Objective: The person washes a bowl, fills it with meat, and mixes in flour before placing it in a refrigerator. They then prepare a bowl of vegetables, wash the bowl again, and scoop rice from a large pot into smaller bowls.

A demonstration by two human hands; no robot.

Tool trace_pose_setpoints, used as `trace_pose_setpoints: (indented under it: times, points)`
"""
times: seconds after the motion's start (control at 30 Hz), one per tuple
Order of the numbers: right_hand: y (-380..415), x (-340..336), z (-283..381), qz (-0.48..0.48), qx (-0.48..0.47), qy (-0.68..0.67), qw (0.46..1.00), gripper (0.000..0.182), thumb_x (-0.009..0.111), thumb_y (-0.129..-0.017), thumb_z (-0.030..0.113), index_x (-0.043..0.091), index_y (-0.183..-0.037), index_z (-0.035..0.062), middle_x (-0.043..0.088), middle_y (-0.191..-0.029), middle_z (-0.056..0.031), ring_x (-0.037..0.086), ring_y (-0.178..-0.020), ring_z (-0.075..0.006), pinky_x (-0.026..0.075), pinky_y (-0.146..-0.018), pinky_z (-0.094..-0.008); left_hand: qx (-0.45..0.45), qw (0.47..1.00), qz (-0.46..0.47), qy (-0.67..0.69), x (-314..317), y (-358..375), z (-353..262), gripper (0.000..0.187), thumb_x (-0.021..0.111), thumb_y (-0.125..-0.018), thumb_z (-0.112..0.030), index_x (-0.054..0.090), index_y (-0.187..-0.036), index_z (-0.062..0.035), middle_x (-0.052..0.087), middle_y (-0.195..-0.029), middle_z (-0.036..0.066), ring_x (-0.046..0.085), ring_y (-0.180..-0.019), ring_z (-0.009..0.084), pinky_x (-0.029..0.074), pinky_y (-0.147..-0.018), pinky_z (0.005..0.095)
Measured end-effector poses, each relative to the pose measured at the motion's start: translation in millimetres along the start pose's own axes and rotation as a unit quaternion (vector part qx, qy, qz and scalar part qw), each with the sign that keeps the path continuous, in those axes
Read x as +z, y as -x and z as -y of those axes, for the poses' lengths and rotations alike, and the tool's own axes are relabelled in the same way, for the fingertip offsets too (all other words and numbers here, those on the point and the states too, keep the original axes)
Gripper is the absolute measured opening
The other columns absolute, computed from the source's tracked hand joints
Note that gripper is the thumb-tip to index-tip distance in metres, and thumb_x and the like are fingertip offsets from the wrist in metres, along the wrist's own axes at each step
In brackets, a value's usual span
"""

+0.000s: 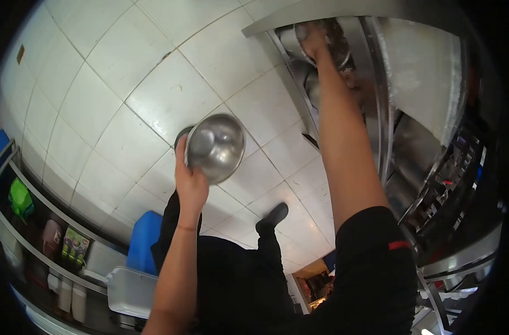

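My left hand (190,184) grips the rim of a shiny steel mixing bowl (218,146), tilted so that its inside faces me. No food shows inside the bowl. My right arm stretches forward into an open steel drawer (290,84). There my right hand (312,40) is over or inside a round metal container (346,60) with dark brown contents (336,42). Its fingers are blurred and partly hidden, so their grip cannot be made out. Another rounded metal container (312,89) sits nearer in the same drawer.
White floor tiles (154,106) lie beneath the bowl. On the left runs a shelf rack (53,240) holding a green bag (21,198), a clear plastic tub (132,293) and a blue container (144,241). A steel counter with a pale board (419,78) stands to the right.
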State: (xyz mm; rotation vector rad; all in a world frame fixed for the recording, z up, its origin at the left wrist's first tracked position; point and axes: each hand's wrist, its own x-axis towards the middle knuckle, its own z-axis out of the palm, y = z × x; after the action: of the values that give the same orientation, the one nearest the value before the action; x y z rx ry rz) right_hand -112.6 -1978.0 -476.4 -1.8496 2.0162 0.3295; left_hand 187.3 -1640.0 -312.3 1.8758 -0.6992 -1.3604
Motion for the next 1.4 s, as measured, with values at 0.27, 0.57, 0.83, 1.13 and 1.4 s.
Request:
trace_pose_setpoints:
  times: [0.27, 0.57, 0.83, 1.13, 1.4]
  points:
    - [71, -66, 34, -0.046, 0.079, -0.211, 0.973, 0.053, 0.075, -0.071, 0.028, 0.064, -0.12, 0.009, 0.062, -0.121, -0.0191, 0.058, -0.113, -0.0319, 0.049, -0.088, -0.041, -0.12, 0.977, 0.109, 0.14, 118, -109, -70, 0.071, 0.036, -0.075, 0.009, 0.032, -0.144, -0.0053, 0.053, -0.128, 0.022, 0.063, -0.105, 0.0343, 0.057, -0.075, 0.0367]
    - [191, -88, 34, 0.003, 0.068, -0.562, 0.824, 0.039, 0.071, -0.077, 0.019, 0.064, -0.113, 0.0042, 0.06, -0.118, -0.0101, 0.058, -0.105, -0.0218, 0.047, -0.086, -0.0369, -0.15, 0.933, 0.197, 0.26, 128, -126, -91, 0.065, 0.037, -0.076, 0.01, 0.034, -0.138, -0.0107, 0.051, -0.125, 0.017, 0.064, -0.098, 0.035, 0.062, -0.071, 0.0513]
    - [298, -49, 38, -0.016, -0.139, -0.293, 0.946, 0.059, 0.062, -0.076, -0.003, 0.054, -0.132, 0.0142, 0.038, -0.139, -0.0256, 0.037, -0.129, -0.0427, 0.037, -0.105, -0.0502, -0.02, 0.973, 0.203, 0.109, 115, -60, -73, 0.067, 0.038, -0.073, 0.009, 0.047, -0.138, -0.0051, 0.063, -0.112, 0.017, 0.065, -0.092, 0.0221, 0.056, -0.068, 0.0303]
    - [621, -225, -109, 0.047, -0.108, -0.157, 0.98, 0.048, 0.058, -0.077, 0.008, 0.061, -0.124, 0.0178, 0.049, -0.131, -0.0245, 0.063, -0.1, -0.04, 0.05, -0.092, -0.0446, -0.12, 0.887, 0.44, -0.064, 159, 277, -195, 0.059, 0.041, -0.072, 0.005, 0.05, -0.13, 0.0048, 0.063, -0.111, 0.021, 0.063, -0.106, 0.0279, 0.049, -0.091, 0.0336]
    - [783, -436, -315, -0.206, -0.026, -0.2, 0.957, 0.035, 0.066, -0.067, 0.005, 0.07, -0.102, 0.009, 0.067, -0.095, -0.018, 0.065, -0.087, -0.0369, 0.052, -0.083, -0.0439, 0.101, 0.869, 0.474, 0.1, 299, 502, -303, 0.052, 0.046, -0.081, 0.005, 0.046, -0.133, 0.0, 0.06, -0.118, 0.013, 0.059, -0.107, 0.0214, 0.049, -0.092, 0.0329]
